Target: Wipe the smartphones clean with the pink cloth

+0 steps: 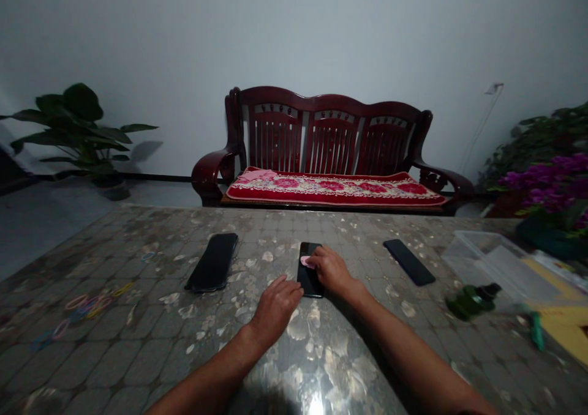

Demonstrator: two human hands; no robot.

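A black smartphone [313, 288] lies flat on the table before me, its long side pointing away. My right hand [331, 269] bends over its right side, fingers pressing a small pink cloth [307, 261] onto the upper part of the screen. The cloth is mostly hidden under the fingertips. My left hand [281, 302] rests at the phone's lower left edge, fingers stretched out and fingertips touching or almost touching it; nothing shows in its grasp. To the left lies a larger black phone or case [213, 262], and to the right another dark phone [408, 261].
On the right stand a clear plastic box [478, 262], a green bottle [472, 302] lying tilted, and purple flowers [551, 182]. Colourful bands [94, 305] are scattered at left on the patterned table [151, 354]. Beyond is a wooden bench [331, 139] with a red cover.
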